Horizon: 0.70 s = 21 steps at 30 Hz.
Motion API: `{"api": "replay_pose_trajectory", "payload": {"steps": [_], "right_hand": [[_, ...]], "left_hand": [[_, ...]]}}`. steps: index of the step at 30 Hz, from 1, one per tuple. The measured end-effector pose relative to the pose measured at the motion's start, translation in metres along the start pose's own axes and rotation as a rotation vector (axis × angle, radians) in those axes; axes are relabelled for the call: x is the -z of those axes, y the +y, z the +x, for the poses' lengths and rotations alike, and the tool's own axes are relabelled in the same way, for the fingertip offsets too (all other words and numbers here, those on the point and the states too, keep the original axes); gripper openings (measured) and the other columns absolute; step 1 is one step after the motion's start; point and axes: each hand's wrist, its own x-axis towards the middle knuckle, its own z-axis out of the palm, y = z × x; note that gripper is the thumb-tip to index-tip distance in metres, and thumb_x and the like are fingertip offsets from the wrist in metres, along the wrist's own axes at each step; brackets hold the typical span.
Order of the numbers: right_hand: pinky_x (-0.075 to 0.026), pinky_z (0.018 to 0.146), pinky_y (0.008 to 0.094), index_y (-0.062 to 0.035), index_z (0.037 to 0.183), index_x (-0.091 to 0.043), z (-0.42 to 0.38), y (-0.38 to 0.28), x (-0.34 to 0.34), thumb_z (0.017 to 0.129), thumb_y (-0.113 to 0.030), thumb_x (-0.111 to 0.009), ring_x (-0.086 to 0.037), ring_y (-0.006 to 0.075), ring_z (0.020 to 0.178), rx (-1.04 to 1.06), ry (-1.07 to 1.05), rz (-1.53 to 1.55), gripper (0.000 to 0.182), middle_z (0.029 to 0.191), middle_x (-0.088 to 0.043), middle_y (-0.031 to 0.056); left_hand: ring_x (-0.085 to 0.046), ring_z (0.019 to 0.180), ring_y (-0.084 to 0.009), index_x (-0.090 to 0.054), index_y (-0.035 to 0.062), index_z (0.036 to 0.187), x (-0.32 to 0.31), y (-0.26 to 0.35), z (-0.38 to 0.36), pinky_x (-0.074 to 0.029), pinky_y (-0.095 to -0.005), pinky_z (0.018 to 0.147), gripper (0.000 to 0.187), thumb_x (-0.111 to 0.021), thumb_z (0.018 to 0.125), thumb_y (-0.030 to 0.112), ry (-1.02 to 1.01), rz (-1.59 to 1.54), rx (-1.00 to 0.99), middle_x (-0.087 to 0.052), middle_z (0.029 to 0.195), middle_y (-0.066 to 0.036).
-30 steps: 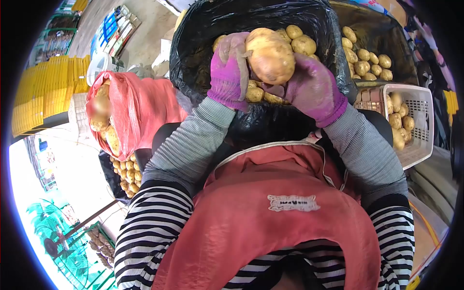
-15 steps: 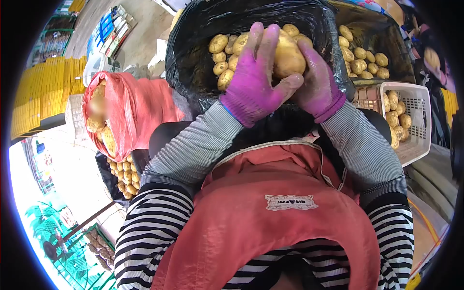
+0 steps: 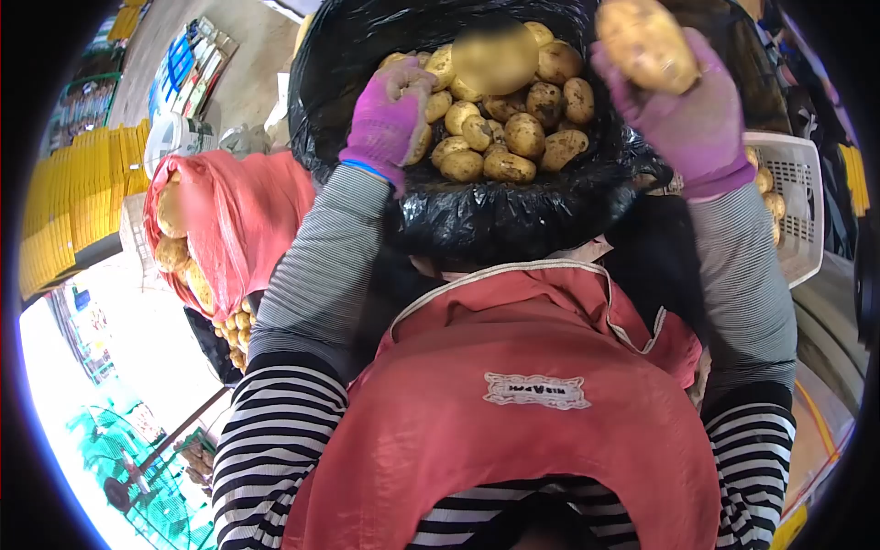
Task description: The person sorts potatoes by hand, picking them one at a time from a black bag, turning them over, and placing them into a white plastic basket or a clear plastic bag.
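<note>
My right hand (image 3: 692, 115), in a purple glove, is closed around a large pale-brown potato (image 3: 646, 44), lifted over the right rim of a tub lined with a black plastic bag (image 3: 513, 215). Inside the lined tub lie several potatoes (image 3: 524, 136), some with dark soil on them. At the tub's left side is my left hand (image 3: 390, 115), also gloved in purple, with its fingers curled beside the potatoes. What those fingers hold, if anything, is hidden.
A red mesh sack of potatoes (image 3: 243, 215) leans at the left, near a white bucket (image 3: 174, 137). To the right stands a white plastic crate (image 3: 802, 211) with potatoes. Yellow stacked crates (image 3: 82, 197) are at far left, and a green fan (image 3: 119, 467) at lower left.
Both hands were together around a potato over the tub. They have separated: the right hand moved right with a potato, and the left moved left with its fingers curling. More potatoes in the tub show.
</note>
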Motion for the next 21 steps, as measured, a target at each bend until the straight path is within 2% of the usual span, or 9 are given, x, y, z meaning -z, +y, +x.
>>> {"api": "replay_pose_trajectory", "payload": {"steps": [1, 2, 4, 6, 10, 12, 15, 17, 21], "right_hand": [[-0.050, 0.097, 0.0470, 0.0030, 0.142, -0.034, 0.005, -0.019, 0.030, 0.099, -0.037, -0.042, -0.046, 0.0425, 0.127, 0.041, -0.053, 0.017, 0.059, 0.140, -0.043, 0.0272], [-0.048, 0.100, 0.0493, 0.0056, 0.141, -0.033, 0.006, -0.030, 0.035, 0.100, -0.035, -0.040, -0.045, 0.0433, 0.130, 0.120, 0.194, 0.114, 0.058, 0.142, -0.042, 0.0265], [-0.037, 0.110, 0.0528, 0.0080, 0.145, -0.022, 0.007, -0.048, 0.070, 0.101, -0.035, -0.038, -0.035, 0.0429, 0.137, 0.235, 0.309, 0.147, 0.064, 0.149, -0.031, 0.0278], [-0.031, 0.114, 0.0535, 0.0076, 0.147, -0.016, 0.006, -0.058, 0.073, 0.102, -0.034, -0.037, -0.030, 0.0421, 0.140, 0.272, 0.352, 0.132, 0.066, 0.152, -0.024, 0.0285], [-0.029, 0.116, 0.0509, 0.0076, 0.148, -0.015, 0.001, -0.046, 0.021, 0.102, -0.031, -0.036, -0.027, 0.0402, 0.142, 0.309, 0.323, -0.055, 0.063, 0.154, -0.022, 0.0283], [-0.035, 0.112, 0.0431, 0.0045, 0.148, -0.023, 0.001, -0.046, 0.015, 0.103, -0.029, -0.039, -0.037, 0.0347, 0.138, 0.278, 0.216, -0.053, 0.058, 0.149, -0.033, 0.0265], [-0.044, 0.098, 0.0396, 0.0055, 0.139, -0.036, -0.001, -0.029, -0.025, 0.097, -0.038, -0.051, -0.051, 0.0268, 0.117, 0.360, 0.342, -0.198, 0.062, 0.130, -0.048, 0.0188], [-0.048, 0.093, 0.0392, 0.0064, 0.138, -0.037, -0.001, -0.031, -0.019, 0.095, -0.043, -0.054, -0.056, 0.0255, 0.109, 0.351, 0.289, -0.175, 0.067, 0.122, -0.053, 0.0173], [-0.049, 0.091, 0.0399, 0.0064, 0.137, -0.038, 0.007, -0.028, -0.029, 0.096, -0.040, -0.054, -0.058, 0.0267, 0.106, 0.355, 0.363, -0.335, 0.065, 0.121, -0.055, 0.0167]], "left_hand": [[-0.062, 0.102, -0.0247, -0.067, -0.0002, 0.098, 0.001, 0.000, 0.006, -0.045, -0.0325, 0.096, 0.032, -0.052, 0.096, 0.027, -0.140, 0.012, 0.095, -0.064, 0.110, -0.013], [-0.062, 0.105, -0.0255, -0.068, 0.0000, 0.099, 0.003, 0.005, 0.015, -0.044, -0.0334, 0.097, 0.037, -0.050, 0.097, 0.032, -0.281, 0.026, 0.192, -0.064, 0.112, -0.013], [-0.057, 0.118, -0.0288, -0.066, 0.0015, 0.110, -0.001, 0.035, 0.031, -0.041, -0.0366, 0.102, 0.050, -0.042, 0.099, 0.044, -0.496, -0.069, 0.645, -0.062, 0.123, -0.015], [-0.055, 0.120, -0.0304, -0.062, 0.0020, 0.118, -0.032, 0.006, 0.039, -0.041, -0.0371, 0.104, 0.051, -0.042, 0.098, 0.045, -0.755, 0.128, 0.524, -0.061, 0.125, -0.016], [-0.052, 0.124, -0.0336, -0.052, 0.0021, 0.133, -0.125, -0.172, 0.045, -0.039, -0.0380, 0.106, 0.058, -0.043, 0.097, 0.046, -1.171, 0.300, -0.021, -0.058, 0.130, -0.021], [-0.049, 0.128, -0.0357, -0.040, 0.0013, 0.142, -0.135, -0.101, 0.046, -0.037, -0.0395, 0.109, 0.074, -0.051, 0.090, 0.052, -1.222, 0.418, 0.424, -0.051, 0.137, -0.025], [-0.044, 0.133, -0.0361, -0.023, 0.0108, 0.152, -0.164, -0.092, 0.030, -0.034, -0.0412, 0.110, 0.088, -0.057, 0.084, 0.053, -1.175, 0.634, 0.504, -0.047, 0.142, -0.024], [-0.049, 0.129, -0.0341, -0.028, 0.0132, 0.150, -0.179, -0.093, 0.026, -0.042, -0.0435, 0.104, 0.081, -0.059, 0.084, 0.046, -1.053, 0.648, 0.643, -0.048, 0.142, -0.020], [-0.054, 0.118, -0.0270, -0.037, 0.0152, 0.145, -0.158, -0.115, 0.046, -0.052, -0.0414, 0.089, 0.071, -0.064, 0.081, 0.031, -1.167, 0.082, 0.726, -0.049, 0.137, -0.012]]}}
